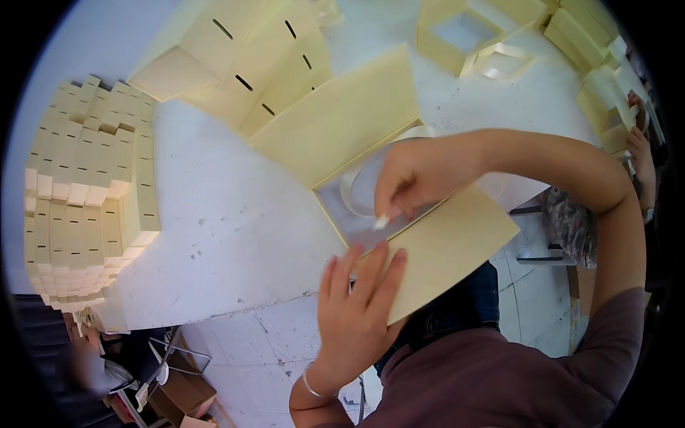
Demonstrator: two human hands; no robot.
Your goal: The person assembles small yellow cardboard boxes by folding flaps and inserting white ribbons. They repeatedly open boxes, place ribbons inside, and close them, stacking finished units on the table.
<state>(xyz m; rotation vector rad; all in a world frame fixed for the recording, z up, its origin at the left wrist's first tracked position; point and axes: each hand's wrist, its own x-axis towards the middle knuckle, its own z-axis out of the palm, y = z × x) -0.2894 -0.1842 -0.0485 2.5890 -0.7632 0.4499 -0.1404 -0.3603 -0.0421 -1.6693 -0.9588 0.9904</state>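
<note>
Cream box [449,246], splayed left hand [357,307] at its edge, white piece [381,222] in right-hand grip [419,175]

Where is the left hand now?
In the head view, the left hand is below centre, at the left end of the near flap of the open cream box.

A pale yellow box [335,207] lies open at the centre of the frame, set diagonally. One broad flap [342,114] spreads toward the top, the other [457,250] toward the lower right. Inside, a whitish band [347,190] curves in an arc; a small white piece [382,222], blurred, shows near the lower flap.
</note>
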